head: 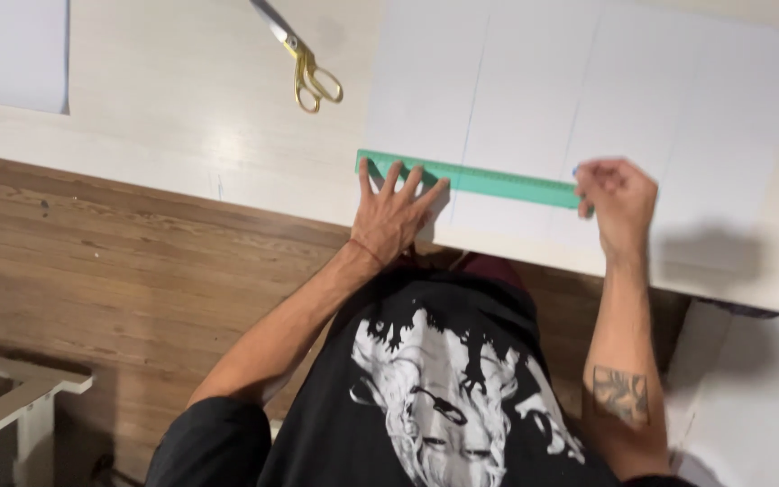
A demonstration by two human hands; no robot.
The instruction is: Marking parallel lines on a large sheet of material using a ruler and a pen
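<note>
A green plastic ruler (475,179) lies across a large white sheet of paper (588,99) near the front edge of the pale tabletop (182,135), running from the sheet's left edge toward its middle and tilting slightly downward to the right. The left hand (394,212) presses flat on the ruler's left end, fingers spread apart, with the fingertips on the ruler and the palm at the sheet's lower left corner. The right hand (619,194) sits at the ruler's right end with fingers curled together, pinching something small with a blue tip against the ruler's end; what it is cannot be told. Faint pencil lines run down the sheet from its far edge toward the ruler. Gold-handled scissors (304,63) lie closed toward the tabletop's far edge, well apart from both hands. A smaller white sheet (24,54) rests at the far left corner. Below the front edge shows wooden floor (92,261).
</note>
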